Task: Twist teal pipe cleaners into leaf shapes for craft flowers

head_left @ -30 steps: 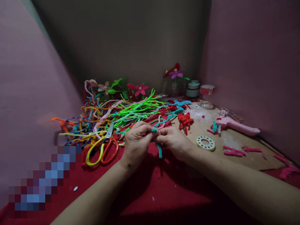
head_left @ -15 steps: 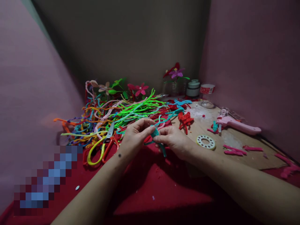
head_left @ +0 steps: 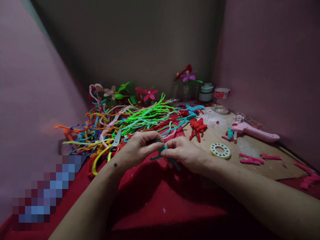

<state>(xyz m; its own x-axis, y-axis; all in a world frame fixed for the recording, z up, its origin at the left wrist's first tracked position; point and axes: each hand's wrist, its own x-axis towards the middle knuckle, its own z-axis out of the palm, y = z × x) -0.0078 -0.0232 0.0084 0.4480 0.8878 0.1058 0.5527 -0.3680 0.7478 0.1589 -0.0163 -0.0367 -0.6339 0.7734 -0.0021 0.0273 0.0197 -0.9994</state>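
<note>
- Teal fuzzy pipe-cleaner piece: left of round white, yellow-rimmed ring with holes, above red-covered counter.
- Change: folded middle, visible half a second ago, now mostly behind fingers; left wrist shifts farther from ring.
- Left hand: grip closed, fingertips pinching piece.
- Right hand: grip pinched on it too.
- Judgement: mid-shaping; exact bend can't be told.
</note>
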